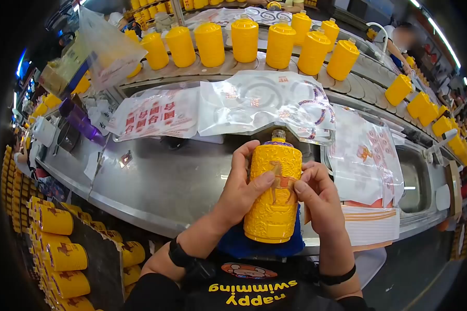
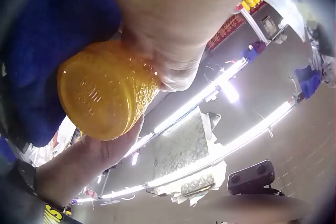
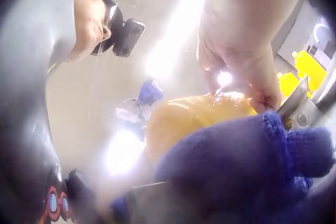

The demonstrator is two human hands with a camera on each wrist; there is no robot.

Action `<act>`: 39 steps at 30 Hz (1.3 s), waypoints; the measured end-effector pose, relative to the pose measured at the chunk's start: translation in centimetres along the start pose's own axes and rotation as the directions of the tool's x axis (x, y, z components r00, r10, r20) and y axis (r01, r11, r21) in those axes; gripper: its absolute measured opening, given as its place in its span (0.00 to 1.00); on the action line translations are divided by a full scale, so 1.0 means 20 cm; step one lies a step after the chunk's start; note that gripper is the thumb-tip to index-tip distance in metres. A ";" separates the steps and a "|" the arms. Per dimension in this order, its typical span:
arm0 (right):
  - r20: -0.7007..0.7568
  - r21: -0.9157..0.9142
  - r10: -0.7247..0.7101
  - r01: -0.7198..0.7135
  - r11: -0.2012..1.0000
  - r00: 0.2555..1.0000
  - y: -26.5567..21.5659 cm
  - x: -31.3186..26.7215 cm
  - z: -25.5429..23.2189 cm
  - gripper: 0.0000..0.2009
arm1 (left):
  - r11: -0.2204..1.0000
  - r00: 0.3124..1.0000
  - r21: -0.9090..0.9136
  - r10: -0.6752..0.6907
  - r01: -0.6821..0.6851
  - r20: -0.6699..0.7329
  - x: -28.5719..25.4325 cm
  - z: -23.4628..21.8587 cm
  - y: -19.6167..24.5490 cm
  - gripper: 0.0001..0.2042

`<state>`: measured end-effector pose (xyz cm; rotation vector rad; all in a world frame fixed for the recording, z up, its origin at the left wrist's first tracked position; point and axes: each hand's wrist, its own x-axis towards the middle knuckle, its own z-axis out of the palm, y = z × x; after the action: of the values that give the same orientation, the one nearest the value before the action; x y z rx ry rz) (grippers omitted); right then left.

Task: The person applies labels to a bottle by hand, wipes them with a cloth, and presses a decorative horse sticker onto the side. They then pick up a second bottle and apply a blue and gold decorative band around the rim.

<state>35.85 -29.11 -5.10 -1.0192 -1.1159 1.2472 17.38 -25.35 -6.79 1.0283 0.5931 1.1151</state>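
A yellow embossed bottle [image 1: 267, 223] with a glass neck stands nearly upright before the person in the head view. On its front is a brown and red horse decal [image 1: 281, 182]. The left hand [image 1: 237, 193] grips the bottle's left side, its thumb lying across the front by the decal. At the opposite side, the right hand [image 1: 321, 199] has curled fingers on the bottle, with thumb and forefinger at the decal's right edge. Blue cloth [image 1: 233, 243] lies beneath the bottle, whose round base [image 2: 94, 98] faces the left wrist camera.
Several yellow bottles [image 1: 245, 41] line a conveyor [image 1: 228, 67] beyond the steel table [image 1: 140, 176]. Printed decal sheets [image 1: 259, 103] lie between. A purple bottle [image 1: 80, 122] leans at left; stacked yellow bottles [image 1: 67, 256] fill the lower left. A sink [image 1: 415, 181] is at right.
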 end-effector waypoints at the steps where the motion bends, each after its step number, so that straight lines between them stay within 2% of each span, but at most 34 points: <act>1: 0.004 0.080 0.042 -0.042 0.996 0.999 0.01 0.00 -0.01 0.07 | 1.000 1.000 -0.008 -0.007 0.007 0.008 0.00 0.00 0.00 0.33; 2: 0.013 0.160 0.082 -0.083 0.984 0.997 0.02 0.00 -0.01 0.07 | 1.000 1.000 -0.011 0.000 0.000 0.011 0.00 0.00 0.00 0.33; 5: 0.034 0.196 0.050 -0.056 0.979 0.998 0.05 0.00 -0.01 0.09 | 0.999 1.000 -0.025 0.023 -0.023 0.010 0.00 0.00 -0.01 0.32; 8: 0.050 0.300 0.152 -0.160 0.940 0.987 0.06 0.01 -0.04 0.10 | 0.998 1.000 -0.053 0.025 -0.025 0.005 0.00 0.01 -0.02 0.32; 11: 0.079 0.314 0.130 -0.149 0.938 0.988 0.09 0.00 -0.04 0.11 | 0.997 1.000 -0.077 0.019 -0.018 0.007 0.01 0.02 -0.01 0.32; 12: 0.059 0.250 0.133 -0.144 0.957 0.989 0.06 0.00 -0.02 0.13 | 0.996 1.000 -0.086 0.015 -0.014 0.007 0.01 0.01 -0.01 0.32; 15: 0.041 0.268 0.069 -0.077 0.960 0.997 0.09 0.00 -0.01 0.13 | 0.997 1.000 -0.071 0.002 -0.002 0.003 0.01 0.01 -0.01 0.32; 22: 0.076 0.285 0.167 -0.182 0.941 0.983 0.07 -0.01 -0.03 0.16 | 0.998 1.000 -0.069 -0.014 0.015 0.012 0.00 0.02 0.00 0.32; 25: 0.056 0.248 0.083 -0.094 0.964 0.995 0.11 0.00 -0.01 0.18 | 0.998 1.000 -0.068 -0.009 0.009 0.006 0.01 0.02 0.00 0.32; 33: 0.063 0.241 0.077 -0.090 0.966 0.995 0.09 0.00 0.00 0.19 | 0.993 0.998 -0.115 -0.035 0.040 0.046 0.01 0.00 0.00 0.32; 39: 0.058 0.219 0.073 -0.084 0.972 0.996 0.10 -0.01 0.00 0.19 | 0.997 1.000 -0.078 -0.005 0.007 0.026 0.01 -0.01 -0.01 0.32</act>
<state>35.59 -29.11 -7.01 -0.8742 -0.9562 1.4332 17.41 -25.18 -7.08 0.9712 0.5281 1.1098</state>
